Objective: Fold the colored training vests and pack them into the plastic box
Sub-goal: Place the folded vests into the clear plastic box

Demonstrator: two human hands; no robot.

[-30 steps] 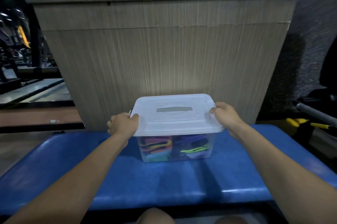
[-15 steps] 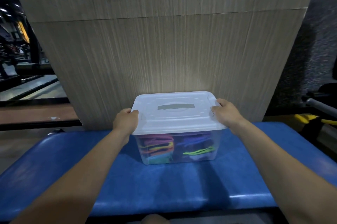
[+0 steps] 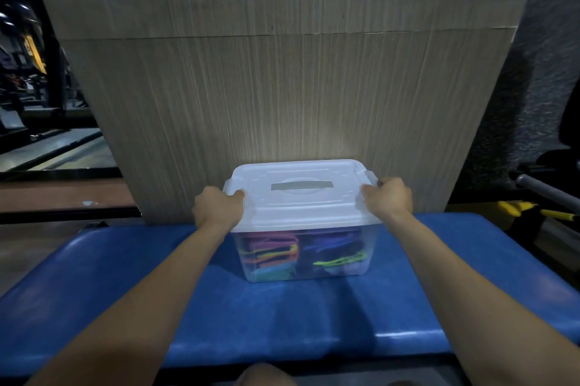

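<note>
My left hand [image 3: 219,209] curls over the left end of the lid [image 3: 301,197], which sits on the box [image 3: 304,255] with the folded vests [image 3: 271,252] visible through its clear wall. I judge this is the closing step, so I'd press both ends evenly until the edges seat. My right hand [image 3: 387,200] grips the lid's right end, the box resting on the blue bench [image 3: 282,319].

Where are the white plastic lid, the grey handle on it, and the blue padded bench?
white plastic lid [image 3: 314,210], head view, near flat top
grey handle [image 3: 302,185], head view, middle of strip
blue padded bench [image 3: 282,316], head view, bare cushion before box
</note>
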